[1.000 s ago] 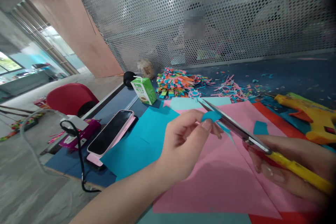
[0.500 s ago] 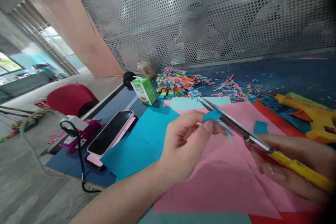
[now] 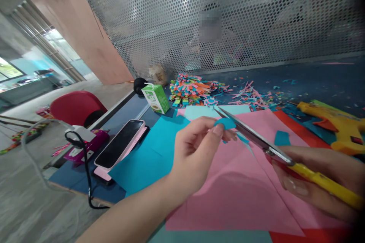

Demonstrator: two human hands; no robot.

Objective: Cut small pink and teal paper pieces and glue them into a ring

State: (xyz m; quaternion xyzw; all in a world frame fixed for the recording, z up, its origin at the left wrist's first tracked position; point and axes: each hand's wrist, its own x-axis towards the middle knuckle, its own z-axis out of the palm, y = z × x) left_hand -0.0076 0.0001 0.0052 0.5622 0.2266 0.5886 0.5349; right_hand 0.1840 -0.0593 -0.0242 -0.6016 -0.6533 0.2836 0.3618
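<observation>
Head view on my end: the left hand (image 3: 194, 152) has a small blue paper piece (image 3: 224, 123) pinched between thumb and fingers, and the right hand (image 3: 327, 163) is wrapped round the yellow handle of the scissors (image 3: 281, 155), thumb loop out of sight. The blue piece is up in front of the blades, above the pink sheet (image 3: 242, 197), its right edge right by the steel; honestly can't tell if they're touching. Blades are nearly together with a slim gap towards the tips, and a narrow blue offcut (image 3: 243, 138) hangs just below them. For a clean trim I'd feed and turn the paper with the left hand, hold the scissors fairly steady and take short bites well back from the tips, so the curved edge doesn't go choppy. I'd watch that thumb too, since it sits pretty near the cutting line, and a limp little piece like that will probably flex unless it's pinched close to the cut. Versus half a second ago, the left hand and the piece have slid a bit left, so the piece overlaps the blades less; scissors and right hand look basically parked. The loose blue scrap (image 3: 282, 138) and the glue gun (image 3: 343, 131) over on the right of the bench (image 3: 313, 70) haven't budged.
</observation>
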